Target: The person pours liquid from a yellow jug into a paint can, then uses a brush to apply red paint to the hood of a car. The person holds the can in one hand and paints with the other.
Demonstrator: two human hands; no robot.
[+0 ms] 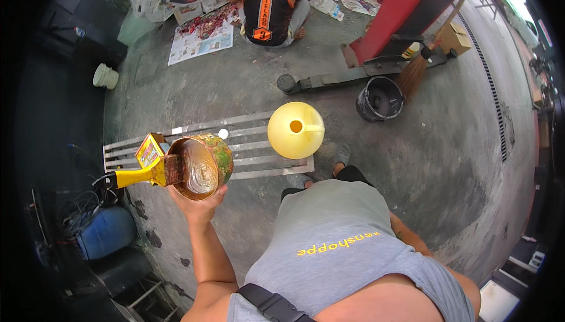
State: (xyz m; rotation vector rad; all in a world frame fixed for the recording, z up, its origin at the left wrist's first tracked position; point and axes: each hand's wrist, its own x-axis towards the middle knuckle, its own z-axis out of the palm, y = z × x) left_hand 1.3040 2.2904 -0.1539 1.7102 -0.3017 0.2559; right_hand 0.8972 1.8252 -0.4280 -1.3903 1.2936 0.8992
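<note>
My left hand (199,204) is wrapped round the underside of an open round can (221,160), its outside smeared green, red and brown. A thin, shiny, clear-looking film coats the inside of the can. Across its left rim lies a paint brush (138,177) with a yellow handle, black at the end, and brown-stained bristles. Just beyond the can, a small yellow-and-red container (151,150) is partly hidden. A yellow funnel (296,142) rests on the slatted metal bench (253,131). My right arm (410,235) hangs at my side, its hand hidden behind my shirt.
Ahead, a person (268,13) crouches by newspaper (203,44) with red scraps. A black bucket (380,99) and a broom (414,74) stand near a red post (400,13). A blue drum (107,232) lies at left; a white cap (223,134) is on the bench.
</note>
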